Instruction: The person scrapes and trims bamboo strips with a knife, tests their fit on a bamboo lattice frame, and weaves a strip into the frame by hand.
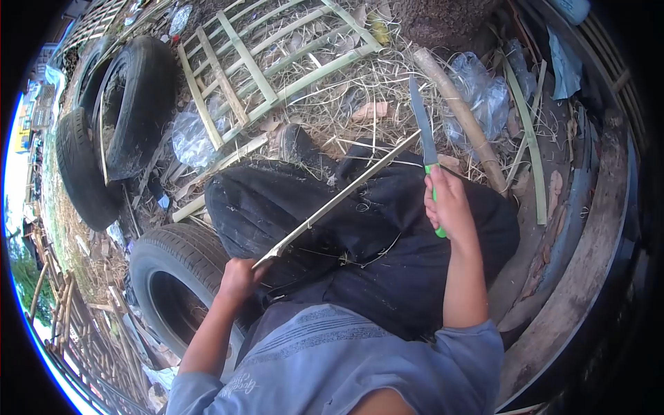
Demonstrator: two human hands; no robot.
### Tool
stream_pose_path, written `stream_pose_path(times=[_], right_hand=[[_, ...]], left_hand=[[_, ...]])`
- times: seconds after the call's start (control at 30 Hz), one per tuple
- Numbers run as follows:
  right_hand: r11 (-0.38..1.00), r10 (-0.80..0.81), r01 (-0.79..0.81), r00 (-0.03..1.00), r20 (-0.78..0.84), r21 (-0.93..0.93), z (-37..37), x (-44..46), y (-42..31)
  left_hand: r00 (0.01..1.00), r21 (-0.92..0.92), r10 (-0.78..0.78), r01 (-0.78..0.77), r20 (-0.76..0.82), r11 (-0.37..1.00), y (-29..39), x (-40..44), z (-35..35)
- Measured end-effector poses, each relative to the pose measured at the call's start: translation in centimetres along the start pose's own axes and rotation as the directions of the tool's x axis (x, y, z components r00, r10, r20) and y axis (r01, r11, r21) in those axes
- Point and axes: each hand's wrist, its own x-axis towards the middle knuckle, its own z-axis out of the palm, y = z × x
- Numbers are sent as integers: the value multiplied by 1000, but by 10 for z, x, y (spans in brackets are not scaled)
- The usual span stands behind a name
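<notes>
Straw-strewn ground [332,119] all round, leaf and shavings mixed in. Slatted lattice [247,58] of pale split cane lies flat beyond the knees. Person seated, legs folded in dark trousers [387,290], blue-grey shirt above. Black tyres: one [197,249] just beside the left knee, more [149,104] farther off, leaning together. Base of a tree trunk [443,21] at the far edge. Stout round pole [460,114] slants down toward the right knee, clear plastic [484,83] bunched beside it.

Long pale strip [332,203] runs aslant above the lap, near end by the left thigh, far end right by the knife blade; contact there cannot be told.

Knife [423,124]: grey blade pointing up and away, green handle.

Right grip [451,206]: fingers wrapped round the knife's handle, above the right thigh. Left grip [238,278]: clenched on the strip's near end.
</notes>
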Motion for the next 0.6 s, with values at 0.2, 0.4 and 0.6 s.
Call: stream_pose_path(times=[0.2,0.4,0.6], right_hand=[[999,-34,34,999,-37,-2,9,1,4],[998,-12,15,998,-57,58,15,-4,2],[982,-117,134,985,-130,132,1,1,2]], left_hand=[[1000,-34,18,-18,-15,999,1,-2,-1],[999,-17,36,-37,-12,999,-2,-3,2],[999,-6,31,-31,-18,999,1,-2,1]])
